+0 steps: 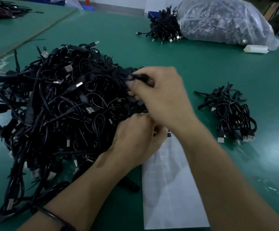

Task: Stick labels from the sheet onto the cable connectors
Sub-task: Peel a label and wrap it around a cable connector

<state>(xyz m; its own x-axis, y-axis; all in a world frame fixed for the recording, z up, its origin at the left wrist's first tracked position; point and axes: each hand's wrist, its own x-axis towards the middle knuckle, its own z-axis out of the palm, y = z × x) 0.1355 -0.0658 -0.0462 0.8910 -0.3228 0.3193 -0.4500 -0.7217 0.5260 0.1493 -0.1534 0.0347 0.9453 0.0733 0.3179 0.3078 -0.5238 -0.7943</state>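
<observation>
Cables lie in a big black pile [55,100] on the green table [202,67]. The right hand [158,97] reaches over the pile and pinches one cable [140,77] near its end, with the fingers curled round it. The picture is blurry there, so I cannot tell if it holds the plug itself or just the wire next to it.

The left hand [133,139] sits lower, at the top edge of the white sheet [168,180]. Its fingers are curled in, but they hide what is under them, so I cannot tell if it holds a label or nothing. The sheet lies flat just beside the pile, under the right arm. A small pile [232,114] of cables sits well apart on the right side.

What could go wrong? The cable looks tangled with the others. If the right hand pulls fast, I think more cables could come up with it and slide onto the sheet. That could cover the labels or bend them. If the left hand does have a label, the sticky side could touch a finger or a wrong cable and stick there. The label could also go on crooked if the plug wobbles. Pulling slowly and holding the plug steady would help.
</observation>
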